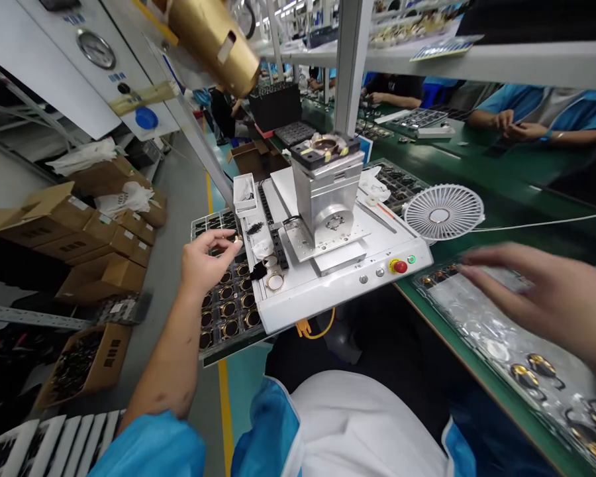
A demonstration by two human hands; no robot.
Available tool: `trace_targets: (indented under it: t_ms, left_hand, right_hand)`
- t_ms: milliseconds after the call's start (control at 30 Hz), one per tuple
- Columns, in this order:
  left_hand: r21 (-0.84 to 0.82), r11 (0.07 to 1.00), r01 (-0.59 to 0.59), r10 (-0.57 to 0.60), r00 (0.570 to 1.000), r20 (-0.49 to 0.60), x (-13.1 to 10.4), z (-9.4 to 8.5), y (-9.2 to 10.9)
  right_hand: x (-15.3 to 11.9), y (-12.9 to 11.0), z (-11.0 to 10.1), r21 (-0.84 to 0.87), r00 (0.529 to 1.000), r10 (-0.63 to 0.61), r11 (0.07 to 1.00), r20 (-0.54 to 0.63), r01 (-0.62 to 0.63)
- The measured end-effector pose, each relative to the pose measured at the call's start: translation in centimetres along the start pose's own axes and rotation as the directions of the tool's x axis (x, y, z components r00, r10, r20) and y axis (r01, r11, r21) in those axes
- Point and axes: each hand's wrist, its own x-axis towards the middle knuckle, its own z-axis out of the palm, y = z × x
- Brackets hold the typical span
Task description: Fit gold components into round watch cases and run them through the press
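My left hand (206, 262) is closed, with thumb and forefinger pinched around a small dark-and-light piece too small to name. It hovers over a clear tray (238, 329) holding rows of gold-rimmed black round cases. My right hand (541, 291), smeared by motion, reaches over another clear tray (457, 301) at the right, which holds several gold-and-black round parts (525, 376). Whether its fingers hold anything is hidden by the blur. Between my hands stands a white machine (298, 298) with a metal block (325, 199) carrying a black fixture (322, 151).
A gold cylinder (218, 46) hangs above the machine. A white fan (444, 212) stands at its right, near a red button (400, 266). Round pieces (275, 281) and a white box (244, 192) lie on its left side. A co-worker's hands (516, 126) are across the bench.
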Motion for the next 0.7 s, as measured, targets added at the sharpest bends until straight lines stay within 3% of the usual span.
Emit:
trace_targets:
  t_ms: [67, 133, 233, 333, 433, 500, 600, 700]
  left_hand:
    - [-0.024, 0.994, -0.105, 0.105, 0.994, -0.01, 0.9, -0.4, 3.1]
    - [-0.021, 0.985, -0.17, 0.17, 0.985, -0.017, 1.7, -0.7, 5.6]
    - [-0.009, 0.974, -0.228, 0.228, 0.973, -0.022, 2.6, -1.6, 8.1]
    - [-0.016, 0.961, -0.277, 0.277, 0.961, -0.027, 3.6, -2.5, 9.8]
    - [-0.013, 0.943, -0.333, 0.333, 0.943, -0.013, 5.9, -2.3, 12.1]
    - [0.012, 0.927, -0.374, 0.374, 0.927, 0.025, 8.3, -1.1, 14.0]
    - [0.04, 0.898, -0.438, 0.428, 0.891, 0.155, 12.7, 2.3, 17.0]
    - [0.1, 0.857, -0.506, 0.456, 0.833, 0.313, 16.7, 6.5, 19.4]
  right_hand:
    - [6.9, -4.0, 1.4, 0.073, 0.962, -0.269, 0.96, -0.049, 0.272]
    - [13.8, -7.7, 3.0, 0.139, 0.897, -0.419, 0.889, -0.137, 0.437]
    - [21.9, -11.1, 5.1, 0.205, 0.856, -0.508, 0.832, -0.095, 0.516]
    - [26.7, -12.0, 6.1, 0.31, 0.831, -0.554, 0.799, 0.049, 0.515]
    - [28.4, -12.1, 5.8, 0.402, 0.815, -0.57, 0.774, 0.107, 0.489]
    - [28.2, -12.1, 5.1, 0.436, 0.852, -0.521, 0.781, 0.058, 0.448]
    - [26.5, -11.7, 3.9, 0.482, 0.911, -0.408, 0.788, -0.058, 0.383]
    - [23.6, -10.5, 2.5, 0.515, 0.935, -0.334, 0.784, -0.12, 0.347]
